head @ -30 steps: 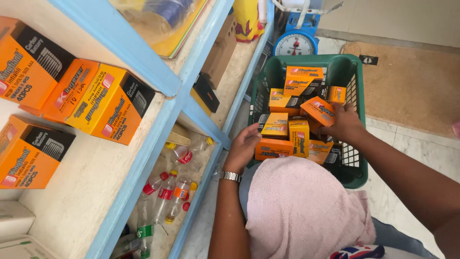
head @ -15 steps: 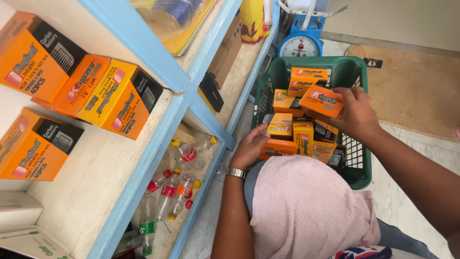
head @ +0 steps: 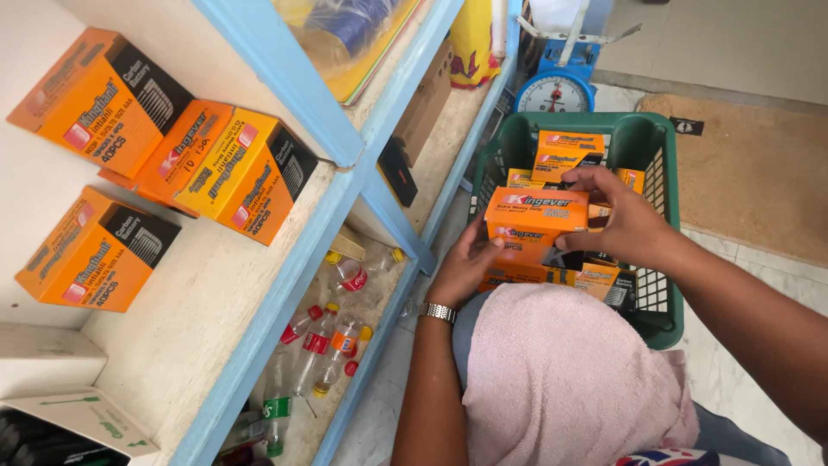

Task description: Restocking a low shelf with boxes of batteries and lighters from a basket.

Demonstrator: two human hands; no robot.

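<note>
Orange cardboard box (head: 535, 226) with a black end panel, held up just above a green plastic basket (head: 664, 147) on the floor. Gripped from both sides: right hand (head: 623, 223) clamped over the top and right end, fingers curled round the far edge; left hand (head: 466, 267) pressed against the lower left corner, metal wristwatch (head: 437, 312) on that wrist. Clear of the other orange boxes (head: 569, 148) packed in the basket beneath. Seen from above, over a pink cloth (head: 569, 380) across the lap.

To the left, a pale shelf with a blue frame (head: 285, 285), carrying three matching orange boxes (head: 246, 173) lying flat, with bare board beside them. Below, a lower shelf with scattered small plastic bottles (head: 323, 341). Beyond the basket, a blue dial scale (head: 556, 91).

Judged as a lifting-out step, box freed from the basket and not yet set down anywhere. Calls for a firm two-sided hold, kept level, and a flat bare spot clear of neighbouring boxes for any setting down.
</note>
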